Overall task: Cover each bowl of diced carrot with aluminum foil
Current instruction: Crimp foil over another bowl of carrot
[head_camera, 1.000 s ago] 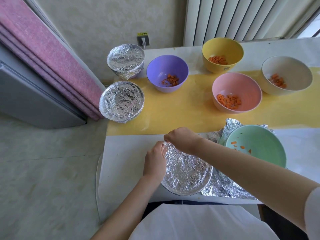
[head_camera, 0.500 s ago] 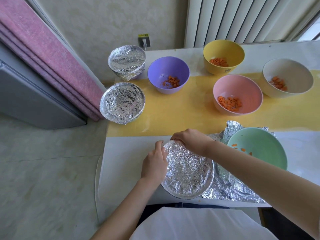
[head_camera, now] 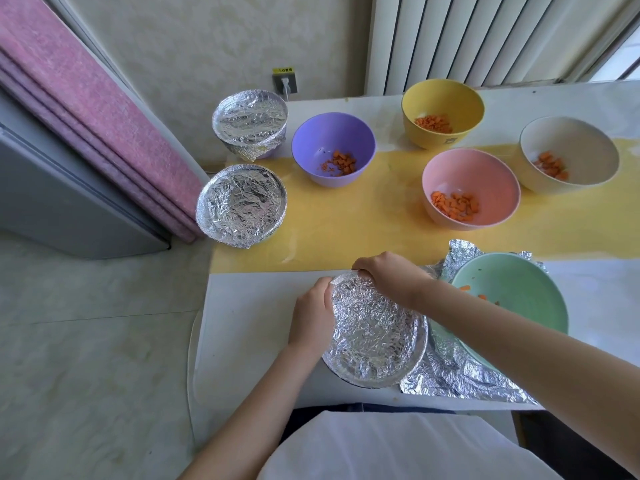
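Both bare forearms reach forward from the bottom of the view. The left hand (head_camera: 311, 315) cups the left side of the round bowl wrapped in crinkled silver foil (head_camera: 375, 341), its fingers curled against the rim. The right forearm crosses in from the lower right, and the right hand (head_camera: 389, 275), knuckles up, curls its fingers over the bowl's far rim.

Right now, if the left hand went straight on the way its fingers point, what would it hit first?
Likely the purple bowl. The left hand, gripping the near foil-covered bowl, points away over the yellow runner; the right hand sits just beside that line.
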Available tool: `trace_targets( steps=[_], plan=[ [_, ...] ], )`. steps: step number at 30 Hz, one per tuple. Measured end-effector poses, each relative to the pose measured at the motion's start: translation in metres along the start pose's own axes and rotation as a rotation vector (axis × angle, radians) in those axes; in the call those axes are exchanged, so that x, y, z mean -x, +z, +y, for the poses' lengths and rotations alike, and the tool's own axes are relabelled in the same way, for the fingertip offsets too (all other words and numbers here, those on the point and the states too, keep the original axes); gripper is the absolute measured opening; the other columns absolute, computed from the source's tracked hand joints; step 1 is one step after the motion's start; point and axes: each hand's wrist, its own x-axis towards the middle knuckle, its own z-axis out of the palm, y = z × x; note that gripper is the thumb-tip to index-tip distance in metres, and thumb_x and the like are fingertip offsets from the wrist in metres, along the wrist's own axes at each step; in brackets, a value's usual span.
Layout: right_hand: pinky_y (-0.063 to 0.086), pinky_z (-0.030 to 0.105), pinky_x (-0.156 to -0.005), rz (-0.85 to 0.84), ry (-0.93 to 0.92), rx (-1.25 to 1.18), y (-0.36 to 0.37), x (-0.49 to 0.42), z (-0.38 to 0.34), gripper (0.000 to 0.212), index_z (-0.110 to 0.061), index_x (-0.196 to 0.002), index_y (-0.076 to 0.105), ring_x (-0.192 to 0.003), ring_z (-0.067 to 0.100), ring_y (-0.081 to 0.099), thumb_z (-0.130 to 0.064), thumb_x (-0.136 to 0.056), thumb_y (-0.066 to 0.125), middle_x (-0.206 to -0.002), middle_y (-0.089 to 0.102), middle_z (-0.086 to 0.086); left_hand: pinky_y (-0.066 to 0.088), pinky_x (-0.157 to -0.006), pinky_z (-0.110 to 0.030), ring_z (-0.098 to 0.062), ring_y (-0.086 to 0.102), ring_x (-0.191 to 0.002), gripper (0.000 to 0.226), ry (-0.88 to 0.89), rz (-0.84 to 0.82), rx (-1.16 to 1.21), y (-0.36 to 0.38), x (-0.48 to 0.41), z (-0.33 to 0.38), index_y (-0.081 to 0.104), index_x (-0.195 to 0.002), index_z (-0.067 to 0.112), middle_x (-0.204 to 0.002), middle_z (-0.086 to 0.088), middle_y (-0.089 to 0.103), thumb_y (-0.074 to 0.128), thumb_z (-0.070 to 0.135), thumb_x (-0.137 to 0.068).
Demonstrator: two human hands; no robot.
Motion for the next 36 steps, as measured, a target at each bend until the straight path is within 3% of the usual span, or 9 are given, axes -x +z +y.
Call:
trace_targets(
  steps=[3, 8, 14, 19, 22, 27, 30, 33, 36],
  plan=[
    [0.040, 0.022, -0.062, -0.026, -0.013, 0.063, -0.003, -0.003, -0.010, 0.030, -0.010, -0.118, 0.055, -0.076, 0.018, 0.057, 0.002, -0.095, 0.040, -0.104, 0.065, 0.007, 0.015, -0.054, -0.030, -0.025, 0.038, -0.056, 0.025, -0.013, 0.043, -0.020, 0.001, 0.000, 0.001, 0.059, -0.098, 0.004, -0.061, -0.010, 0.049, 0.035, 0.013, -0.100],
    [0.047, 0.025, -0.086, -0.020, -0.053, 0.024, -0.004, -0.003, -0.020, 0.045, -0.009, -0.127, 0.055, -0.106, 0.020, 0.062, 0.011, -0.090, 0.039, -0.120, 0.064, 0.006, 0.018, -0.055, -0.031, -0.023, 0.038, -0.060, 0.025, -0.018, 0.072, -0.053, 0.004, 0.001, 0.000, 0.060, -0.101, 0.007, -0.065, -0.004, 0.048, 0.036, 0.012, -0.099],
    [0.040, 0.026, -0.063, -0.100, -0.087, 0.151, -0.009, -0.011, -0.024, 0.029, -0.009, -0.113, 0.060, -0.091, 0.026, 0.063, 0.001, -0.095, 0.040, -0.104, 0.065, 0.010, 0.020, -0.055, -0.033, -0.026, 0.042, -0.059, 0.026, -0.016, 0.081, -0.077, 0.004, 0.004, 0.003, 0.061, -0.103, 0.006, -0.064, -0.005, 0.048, 0.036, 0.012, -0.100],
    [0.037, 0.025, -0.067, -0.068, -0.099, 0.205, -0.009, -0.009, -0.028, 0.037, -0.010, -0.120, 0.058, -0.097, 0.028, 0.062, 0.005, -0.091, 0.040, -0.112, 0.064, 0.012, 0.020, -0.056, -0.035, -0.027, 0.041, -0.061, 0.026, -0.026, 0.071, -0.092, 0.002, 0.005, 0.005, 0.060, -0.104, 0.006, -0.067, -0.012, 0.054, 0.036, 0.013, -0.100],
    [0.047, 0.028, -0.075, -0.061, -0.126, 0.165, -0.005, -0.007, -0.023, 0.039, -0.011, -0.125, 0.056, -0.100, 0.026, 0.063, 0.004, -0.093, 0.040, -0.118, 0.064, 0.009, 0.022, -0.055, -0.033, -0.025, 0.042, -0.060, 0.027, -0.014, 0.046, -0.120, 0.004, 0.005, 0.003, 0.058, -0.108, 0.008, -0.067, -0.007, 0.051, 0.034, 0.014, -0.101],
    [0.046, 0.036, -0.094, -0.035, -0.067, -0.079, 0.002, 0.001, -0.011, 0.035, -0.013, -0.133, 0.050, -0.113, 0.024, 0.058, -0.023, -0.100, 0.042, -0.129, 0.059, 0.005, 0.040, -0.078, -0.035, -0.031, 0.054, -0.099, 0.038, -0.056, -0.091, -0.252, -0.003, 0.012, -0.002, 0.036, -0.138, 0.016, -0.113, -0.017, 0.057, 0.026, 0.019, -0.101],
    [0.047, 0.036, -0.092, 0.028, -0.040, -0.127, 0.006, 0.005, -0.006, 0.033, -0.012, -0.128, 0.055, -0.109, 0.024, 0.060, -0.023, -0.100, 0.043, -0.123, 0.063, 0.006, 0.041, -0.087, -0.038, -0.033, 0.050, -0.110, 0.044, -0.102, -0.172, -0.277, -0.011, 0.018, -0.003, 0.023, -0.144, 0.016, -0.121, -0.019, 0.054, 0.027, 0.016, -0.100],
    [0.048, 0.035, -0.087, 0.047, -0.027, -0.151, 0.007, 0.005, -0.007, 0.029, -0.011, -0.122, 0.059, -0.101, 0.025, 0.063, -0.021, -0.099, 0.044, -0.115, 0.067, 0.008, 0.030, -0.102, -0.028, -0.024, 0.036, -0.130, 0.044, -0.036, -0.147, -0.104, -0.013, 0.016, -0.003, 0.026, -0.143, 0.011, -0.143, -0.010, 0.039, 0.031, 0.014, -0.100],
    [0.048, 0.031, -0.085, 0.056, -0.030, -0.164, 0.004, 0.005, -0.010, 0.029, -0.010, -0.122, 0.060, -0.099, 0.025, 0.064, -0.019, -0.099, 0.044, -0.113, 0.068, 0.008, 0.037, -0.087, -0.022, -0.022, 0.052, -0.114, 0.038, -0.021, -0.115, 0.029, -0.006, 0.008, -0.003, 0.040, -0.137, 0.012, -0.128, -0.007, 0.055, 0.038, 0.015, -0.100]
  ],
)
